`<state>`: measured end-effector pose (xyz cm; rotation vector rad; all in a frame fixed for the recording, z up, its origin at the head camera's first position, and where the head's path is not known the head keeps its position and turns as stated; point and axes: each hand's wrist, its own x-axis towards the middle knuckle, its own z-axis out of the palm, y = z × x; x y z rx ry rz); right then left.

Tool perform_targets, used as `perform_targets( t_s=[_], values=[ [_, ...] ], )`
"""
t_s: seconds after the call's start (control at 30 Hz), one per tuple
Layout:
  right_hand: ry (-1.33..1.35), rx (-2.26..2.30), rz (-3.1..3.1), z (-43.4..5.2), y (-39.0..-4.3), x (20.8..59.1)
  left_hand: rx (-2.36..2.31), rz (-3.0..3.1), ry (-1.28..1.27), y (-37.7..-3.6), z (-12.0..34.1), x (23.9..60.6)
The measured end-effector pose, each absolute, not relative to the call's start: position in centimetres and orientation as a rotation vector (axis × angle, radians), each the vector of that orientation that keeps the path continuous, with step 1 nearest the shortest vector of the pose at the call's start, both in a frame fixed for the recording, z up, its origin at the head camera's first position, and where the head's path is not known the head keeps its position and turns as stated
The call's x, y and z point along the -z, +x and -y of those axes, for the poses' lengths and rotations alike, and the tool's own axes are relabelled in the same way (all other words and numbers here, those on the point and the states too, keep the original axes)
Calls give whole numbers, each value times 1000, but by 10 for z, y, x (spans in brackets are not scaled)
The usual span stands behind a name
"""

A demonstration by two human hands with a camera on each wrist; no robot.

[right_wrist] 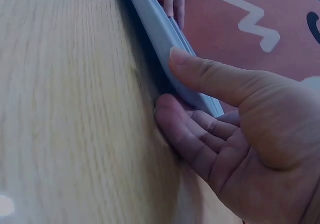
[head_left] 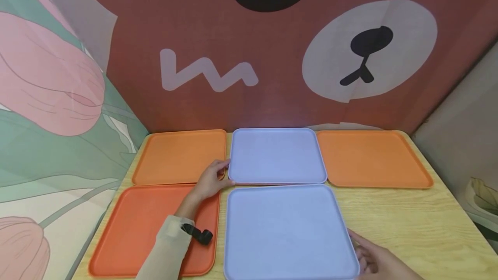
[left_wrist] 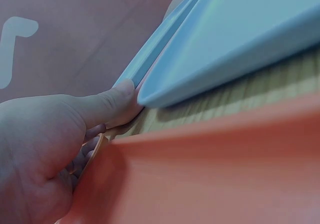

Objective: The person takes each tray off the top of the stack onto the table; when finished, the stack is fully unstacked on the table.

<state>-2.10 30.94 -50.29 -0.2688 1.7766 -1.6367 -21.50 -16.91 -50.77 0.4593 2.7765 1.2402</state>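
My left hand (head_left: 211, 179) reaches over the red-orange tray (head_left: 144, 228) to the far lavender tray (head_left: 278, 157). Its thumb and a fingertip touch that tray's left edge near the front corner; in the left wrist view the thumb (left_wrist: 102, 103) lies along the rim. A second lavender tray (head_left: 289, 232) is directly in front of the far one. My right hand (head_left: 375, 258) holds its right edge near the front. In the right wrist view the thumb (right_wrist: 210, 73) presses the outer rim, while the curled fingers (right_wrist: 192, 131) reach below the edge.
An orange tray (head_left: 180, 157) lies at the far left of the wooden table (head_left: 412, 224), another orange tray (head_left: 377, 159) at the far right. Behind the back row hangs a brown curtain (head_left: 272, 107) with a bear print. Floral fabric (head_left: 50, 77) hangs on the left.
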Motion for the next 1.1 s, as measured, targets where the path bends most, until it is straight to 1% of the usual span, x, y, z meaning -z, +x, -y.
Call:
perform_targets(
  t_s=[0.23,0.6,0.8,0.93,1.1],
  values=[
    [-335,1541,-1933,-293,-23,500,-1238,-2778,473,-216,168,508],
    [-503,1445,-2072,-288,-26,502,-1232,-2785,451,-215,168,508],
    [-457,1412,-2077,-288,-30,498,-1229,-2784,450,-215,168,507],
    [-467,1391,-2139,-291,-36,494,-1226,-2789,451,-215,168,508],
    [-526,1485,-2259,-298,-53,489,-1235,-2795,466,-216,169,511]
  ],
)
